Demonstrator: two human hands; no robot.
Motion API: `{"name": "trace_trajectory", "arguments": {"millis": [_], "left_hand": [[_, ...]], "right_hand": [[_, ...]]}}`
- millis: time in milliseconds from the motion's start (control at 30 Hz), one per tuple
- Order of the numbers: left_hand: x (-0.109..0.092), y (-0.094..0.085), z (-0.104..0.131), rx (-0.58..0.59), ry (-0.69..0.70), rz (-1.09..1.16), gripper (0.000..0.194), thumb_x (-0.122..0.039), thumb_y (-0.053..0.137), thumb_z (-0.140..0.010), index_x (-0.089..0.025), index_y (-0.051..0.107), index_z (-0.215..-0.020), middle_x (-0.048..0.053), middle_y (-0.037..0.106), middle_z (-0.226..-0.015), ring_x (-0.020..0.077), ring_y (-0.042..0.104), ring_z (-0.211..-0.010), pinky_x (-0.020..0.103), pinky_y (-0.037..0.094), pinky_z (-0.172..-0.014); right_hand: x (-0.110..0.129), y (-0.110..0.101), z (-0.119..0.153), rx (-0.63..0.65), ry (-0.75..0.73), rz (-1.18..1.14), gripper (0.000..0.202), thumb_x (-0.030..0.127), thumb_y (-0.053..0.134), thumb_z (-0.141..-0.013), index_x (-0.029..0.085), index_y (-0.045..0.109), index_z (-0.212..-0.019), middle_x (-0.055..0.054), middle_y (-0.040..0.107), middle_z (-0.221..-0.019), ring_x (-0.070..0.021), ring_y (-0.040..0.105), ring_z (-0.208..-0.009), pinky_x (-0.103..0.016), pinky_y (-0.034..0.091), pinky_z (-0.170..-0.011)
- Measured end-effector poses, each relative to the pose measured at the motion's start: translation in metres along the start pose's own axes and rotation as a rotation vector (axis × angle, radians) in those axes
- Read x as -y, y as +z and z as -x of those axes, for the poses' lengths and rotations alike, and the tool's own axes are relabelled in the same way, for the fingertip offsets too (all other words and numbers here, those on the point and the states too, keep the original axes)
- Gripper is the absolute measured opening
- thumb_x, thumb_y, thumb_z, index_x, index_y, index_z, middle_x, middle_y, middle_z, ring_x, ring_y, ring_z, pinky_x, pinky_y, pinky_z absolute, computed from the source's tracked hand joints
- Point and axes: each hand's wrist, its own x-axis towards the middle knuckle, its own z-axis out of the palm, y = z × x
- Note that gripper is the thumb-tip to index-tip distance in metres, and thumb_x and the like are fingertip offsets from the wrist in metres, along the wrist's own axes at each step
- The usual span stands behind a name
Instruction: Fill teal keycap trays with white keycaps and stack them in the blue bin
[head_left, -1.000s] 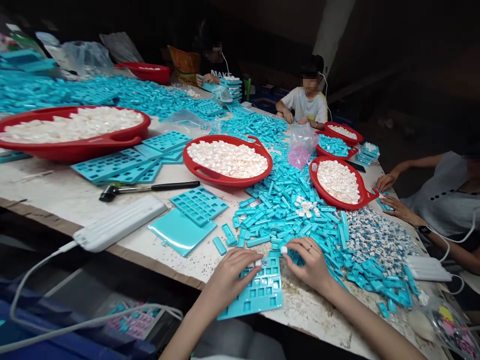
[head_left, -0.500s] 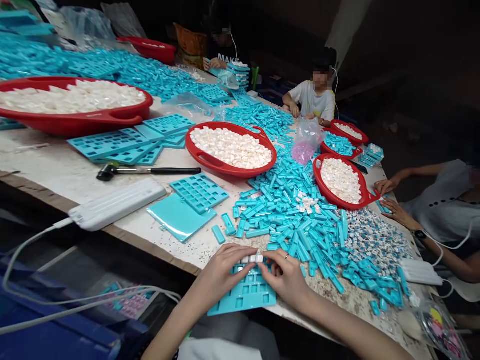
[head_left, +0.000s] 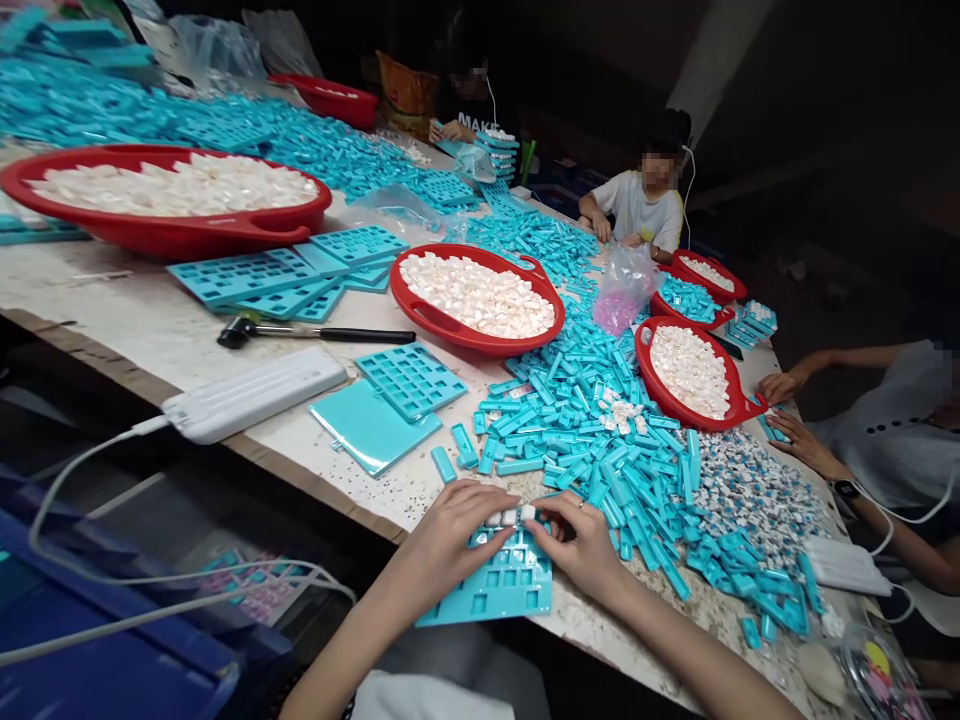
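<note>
A teal grid plate (head_left: 491, 592) with square openings lies at the table's front edge, partly over it. Above its far edge is a short row of white pieces (head_left: 510, 517). My left hand (head_left: 459, 530) closes its thumb and fingers on the left part of this row. At the row's right end, my right hand (head_left: 571, 535) has its thumb and bent fingers pressed around the last white piece. What lies beneath the pieces is mostly hidden by my fingers.
Red baskets of white pieces (head_left: 480, 295) stand beyond a heap of teal strips (head_left: 600, 450). A hammer (head_left: 322, 333), white power bank-like bar (head_left: 255, 392) and teal plates (head_left: 375, 425) lie left. Three people sit around the table; one person's hands (head_left: 799, 440) are at right.
The view has shifted slightly, so the table things appear farther right. My right thumb has moved a little along the row; both hands stay at the white pieces.
</note>
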Motion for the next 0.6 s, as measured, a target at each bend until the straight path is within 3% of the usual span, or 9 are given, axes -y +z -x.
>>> {"name": "trace_trajectory", "arguments": {"millis": [267,600], "left_hand": [[-0.006,-0.004,-0.006,0.066,0.030,-0.036,0.026,-0.040,0.062,-0.098,-0.032,0.071,-0.120,0.001,0.077,-0.116,0.0230,0.070,-0.111,0.044,0.041,-0.110],[-0.013,-0.002,-0.011,0.015,0.027,-0.046,0.026,-0.047,0.059,-0.099,-0.033,0.074,-0.114,-0.002,0.079,-0.111,0.0215,0.070,-0.108,0.044,0.037,-0.113]], "right_hand": [[-0.003,0.000,-0.001,0.031,-0.015,0.030,0.019,0.035,0.064,-0.095,0.020,0.073,-0.103,-0.002,0.065,-0.075,-0.0117,0.056,-0.056,-0.022,0.049,-0.053],[-0.005,0.001,-0.001,0.041,-0.046,0.021,0.021,0.035,0.061,-0.097,0.019,0.073,-0.105,-0.002,0.062,-0.073,-0.0124,0.057,-0.057,-0.023,0.048,-0.054]]}}
